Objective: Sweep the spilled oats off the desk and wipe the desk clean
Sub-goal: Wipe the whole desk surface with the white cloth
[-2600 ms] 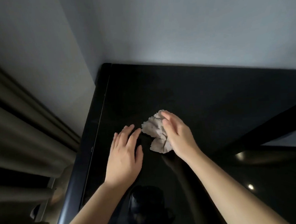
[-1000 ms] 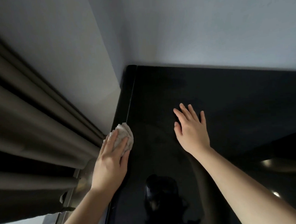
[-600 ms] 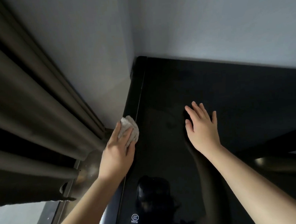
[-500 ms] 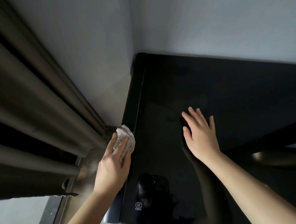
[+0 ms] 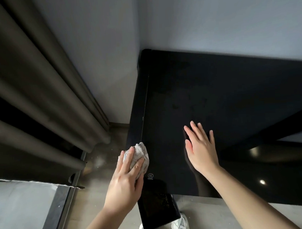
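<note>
With your left grip (image 5: 124, 179) clamped on the wad (image 5: 141, 153), press firmly along the table (image 5: 216, 92) edge; your right grip (image 5: 201, 152) lies flat.

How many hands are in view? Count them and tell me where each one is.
2. The left hand grips a crumpled cloth at the left edge of the desk; the right hand lies flat on it.
</note>
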Demonstrator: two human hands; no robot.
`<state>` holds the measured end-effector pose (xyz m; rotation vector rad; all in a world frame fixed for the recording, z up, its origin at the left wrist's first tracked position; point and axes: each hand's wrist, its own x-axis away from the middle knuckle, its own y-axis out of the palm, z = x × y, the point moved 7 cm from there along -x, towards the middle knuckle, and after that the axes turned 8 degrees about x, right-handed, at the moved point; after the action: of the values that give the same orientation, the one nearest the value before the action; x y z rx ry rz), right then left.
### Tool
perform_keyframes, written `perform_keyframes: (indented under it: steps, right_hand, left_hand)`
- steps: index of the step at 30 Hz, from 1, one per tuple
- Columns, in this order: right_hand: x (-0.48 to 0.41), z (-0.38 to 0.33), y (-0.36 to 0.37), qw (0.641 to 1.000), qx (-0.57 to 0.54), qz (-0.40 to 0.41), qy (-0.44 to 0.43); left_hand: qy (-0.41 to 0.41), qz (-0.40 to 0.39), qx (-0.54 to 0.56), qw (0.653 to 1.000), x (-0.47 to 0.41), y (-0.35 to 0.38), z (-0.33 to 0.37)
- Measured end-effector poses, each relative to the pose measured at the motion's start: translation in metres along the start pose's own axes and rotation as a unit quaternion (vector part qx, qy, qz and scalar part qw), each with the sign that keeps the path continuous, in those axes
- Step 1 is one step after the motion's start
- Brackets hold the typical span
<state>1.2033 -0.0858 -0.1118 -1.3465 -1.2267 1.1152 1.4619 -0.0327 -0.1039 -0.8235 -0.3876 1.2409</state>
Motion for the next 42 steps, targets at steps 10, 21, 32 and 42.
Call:
perform_keyframes:
  steps: [10, 21, 32, 42]
  right_hand:
    - [0.001, 0.002, 0.001, 1.000, -0.017, 0.022, 0.000]
    - [0.000, -0.003, -0.003, 1.000, 0.005, -0.005, 0.009]
    - [-0.068, -0.013, -0.011, 1.000, -0.014, 0.001, 0.012]
    - [-0.176, 0.042, -0.002, 0.999, 0.013, -0.024, 0.038]
  left_hand:
    - [-0.083, 0.033, 0.047, 0.995, -0.084, 0.006, -0.022]
    - [-0.146, 0.022, 0.190, 0.971, 0.042, -0.034, -0.023]
    - [-0.195, 0.055, 0.107, 0.973, -0.088, -0.008, -0.034]
    - [-0.105, 0.060, -0.001, 0.993, -0.233, 0.017, -0.047]
